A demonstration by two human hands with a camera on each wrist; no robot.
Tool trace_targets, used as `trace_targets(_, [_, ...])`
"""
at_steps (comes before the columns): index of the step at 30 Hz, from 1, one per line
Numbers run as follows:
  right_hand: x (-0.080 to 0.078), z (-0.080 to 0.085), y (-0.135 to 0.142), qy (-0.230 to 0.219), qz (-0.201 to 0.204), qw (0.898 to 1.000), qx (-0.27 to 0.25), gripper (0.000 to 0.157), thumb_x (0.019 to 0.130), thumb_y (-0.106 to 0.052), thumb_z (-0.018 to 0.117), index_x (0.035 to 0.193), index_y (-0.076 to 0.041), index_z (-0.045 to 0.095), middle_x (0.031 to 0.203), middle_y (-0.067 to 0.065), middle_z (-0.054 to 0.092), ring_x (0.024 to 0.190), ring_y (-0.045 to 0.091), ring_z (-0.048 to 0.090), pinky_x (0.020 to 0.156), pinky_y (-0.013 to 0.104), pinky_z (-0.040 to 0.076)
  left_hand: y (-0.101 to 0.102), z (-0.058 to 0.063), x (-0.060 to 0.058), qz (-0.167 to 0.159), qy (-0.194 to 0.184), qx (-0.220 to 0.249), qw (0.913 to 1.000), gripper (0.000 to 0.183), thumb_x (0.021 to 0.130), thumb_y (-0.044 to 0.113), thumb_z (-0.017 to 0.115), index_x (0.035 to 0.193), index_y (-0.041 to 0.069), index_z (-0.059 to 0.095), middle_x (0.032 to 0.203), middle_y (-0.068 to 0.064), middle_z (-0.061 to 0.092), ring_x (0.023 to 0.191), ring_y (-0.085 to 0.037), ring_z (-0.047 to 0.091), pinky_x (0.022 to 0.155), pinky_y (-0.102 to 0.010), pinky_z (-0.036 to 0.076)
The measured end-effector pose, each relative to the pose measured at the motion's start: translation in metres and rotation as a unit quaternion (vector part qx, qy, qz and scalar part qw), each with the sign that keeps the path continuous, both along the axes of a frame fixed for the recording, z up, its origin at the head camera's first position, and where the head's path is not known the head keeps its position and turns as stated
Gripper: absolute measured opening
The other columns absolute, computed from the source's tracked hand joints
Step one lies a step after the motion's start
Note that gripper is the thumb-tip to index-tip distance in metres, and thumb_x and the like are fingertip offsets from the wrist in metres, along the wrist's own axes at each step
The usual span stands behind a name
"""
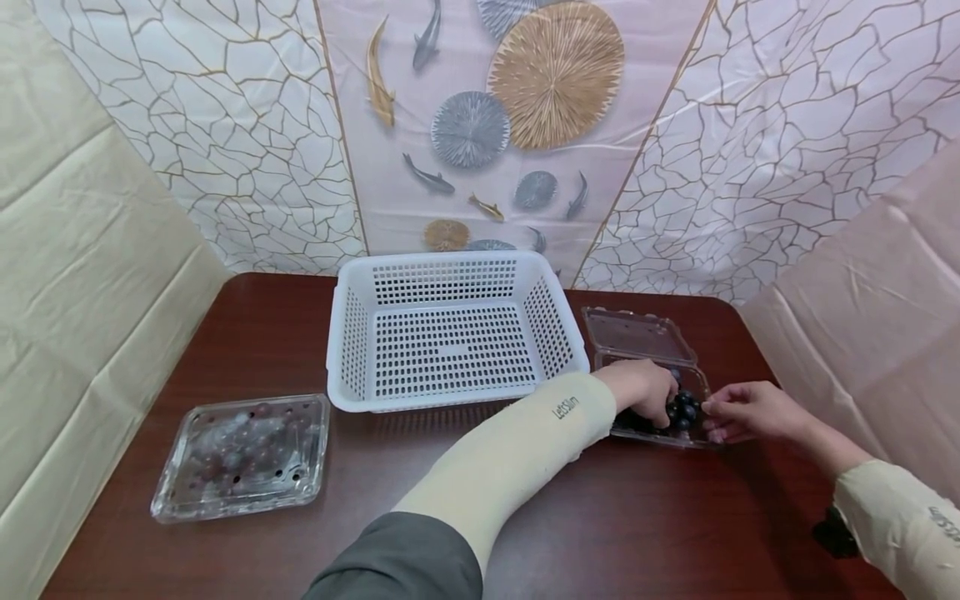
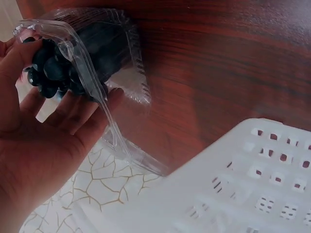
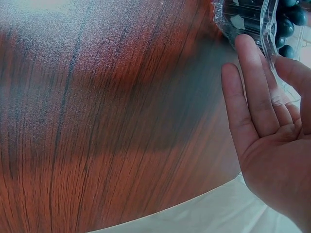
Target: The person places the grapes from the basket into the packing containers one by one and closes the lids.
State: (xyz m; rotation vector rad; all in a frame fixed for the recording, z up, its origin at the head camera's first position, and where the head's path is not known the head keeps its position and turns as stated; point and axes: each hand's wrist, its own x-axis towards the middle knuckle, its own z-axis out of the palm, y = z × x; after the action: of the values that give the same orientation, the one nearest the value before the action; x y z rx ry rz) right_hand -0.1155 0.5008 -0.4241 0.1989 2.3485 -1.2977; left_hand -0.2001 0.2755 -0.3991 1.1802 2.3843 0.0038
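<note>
At the right of the table, a lidded clear plastic box (image 1: 699, 383) stands with its lid (image 1: 641, 335) raised at the back. Dark grapes (image 1: 684, 410) lie inside it, round and glossy in the left wrist view. My left hand (image 1: 643, 392) reaches over the box's near side and holds the grape bunch (image 2: 54, 69), thumb on one side and fingers on the other. My right hand (image 1: 750, 411) is at the box's right edge. In the right wrist view, its thumb and fingers pinch the clear rim (image 3: 268, 29), while the outer fingers extend.
A white perforated plastic basket (image 1: 457, 400) stands at the middle back of the table (image 1: 600, 533). To its left lies a closed clear box (image 1: 243, 458) of reddish grapes. Cloth-covered walls (image 1: 247, 125) enclose the back and sides.
</note>
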Motion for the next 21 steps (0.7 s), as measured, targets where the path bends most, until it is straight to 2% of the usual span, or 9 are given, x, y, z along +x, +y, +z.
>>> trace_targets(3, [0.000,0.000,0.000,0.001,0.002,1.000,-0.001,0.027,0.113,-0.004,0.051,0.114,0.020,0.063,0.098,0.017,0.078,0.080,0.016,0.077,0.076,0.041,0.068,-0.001,-0.001,-0.002,-0.009,-0.016,0.012,0.9998,0.036,0.097,0.043,0.076,0.131,0.038,0.063,0.126,0.021,0.060,0.107,0.000,0.057,0.086,-0.019,0.049])
trace_targets(6, [0.000,0.000,0.001,0.006,0.007,1.000,0.001,0.027,0.113,-0.003,0.050,0.114,0.021,0.063,0.098,0.017,0.078,0.079,0.016,0.077,0.075,0.041,0.068,-0.002,0.000,-0.004,-0.014,-0.023,0.017,0.9995,0.046,0.094,0.041,0.081,0.135,0.038,0.061,0.133,0.020,0.059,0.112,0.000,0.056,0.089,-0.019,0.048])
trace_targets(11, [-0.001,0.001,0.000,0.004,0.007,1.000,0.007,0.026,0.112,-0.004,0.052,0.113,0.019,0.064,0.097,0.016,0.078,0.079,0.016,0.077,0.075,0.041,0.068,-0.004,0.000,-0.006,-0.020,-0.005,0.020,0.9996,0.058,0.094,0.039,0.083,0.146,0.041,0.057,0.146,0.022,0.056,0.122,0.003,0.055,0.094,-0.019,0.049])
trace_targets(17, [-0.002,0.002,0.001,0.003,0.013,1.000,0.012,0.029,0.113,-0.005,0.052,0.115,0.022,0.061,0.099,0.017,0.078,0.080,0.019,0.078,0.077,0.043,0.068,-0.006,0.000,-0.005,-0.031,0.016,0.011,0.9993,0.075,0.095,0.037,0.082,0.159,0.044,0.044,0.155,0.023,0.049,0.131,0.004,0.052,0.091,-0.019,0.050])
trace_targets(21, [-0.002,0.004,0.002,0.002,0.013,1.000,0.022,0.030,0.113,-0.006,0.053,0.117,0.023,0.060,0.099,0.018,0.078,0.080,0.019,0.078,0.077,0.043,0.068,-0.011,0.005,-0.004,-0.028,0.013,0.021,0.9993,0.079,0.097,0.034,0.080,0.163,0.044,0.038,0.157,0.024,0.047,0.133,0.004,0.050,0.089,-0.020,0.049])
